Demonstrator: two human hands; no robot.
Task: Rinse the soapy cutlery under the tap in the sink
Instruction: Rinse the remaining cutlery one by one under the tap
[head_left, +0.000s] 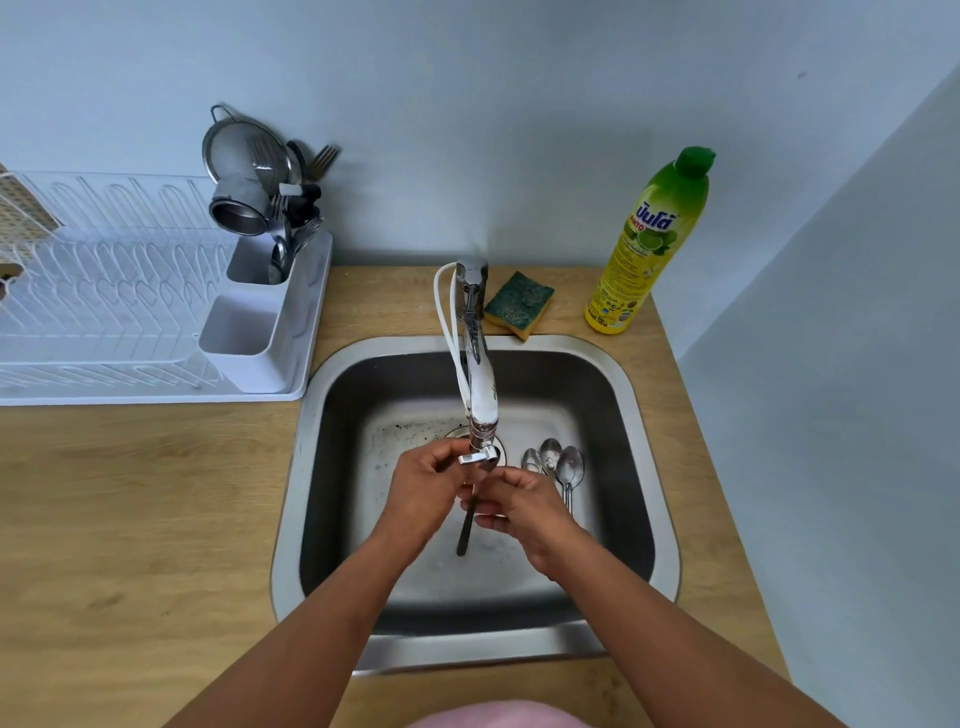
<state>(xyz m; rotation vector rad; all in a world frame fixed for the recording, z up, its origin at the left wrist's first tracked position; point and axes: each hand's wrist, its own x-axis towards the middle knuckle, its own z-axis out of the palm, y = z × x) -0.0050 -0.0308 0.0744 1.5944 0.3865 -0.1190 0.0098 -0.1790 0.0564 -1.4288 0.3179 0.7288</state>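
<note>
A steel sink (644, 415) is set into a wooden counter. The tap (480, 384) reaches out over its middle. Right under the spout, my left hand (428, 488) and my right hand (519, 506) meet around one piece of cutlery (465, 530). Its dark handle hangs down between my palms; its head is hidden by my fingers and the spout. My left hand grips the upper part, and my right hand's fingers close on it from the right. Three spoons (556, 467) lie on the sink floor to the right of the drain.
A white dish rack (130, 312) stands on the counter at left, its holder (260, 332) filled with cutlery, a strainer and a cup. A green-yellow sponge (519, 304) lies behind the sink. A dish soap bottle (649, 244) stands at back right. A wall runs along the right.
</note>
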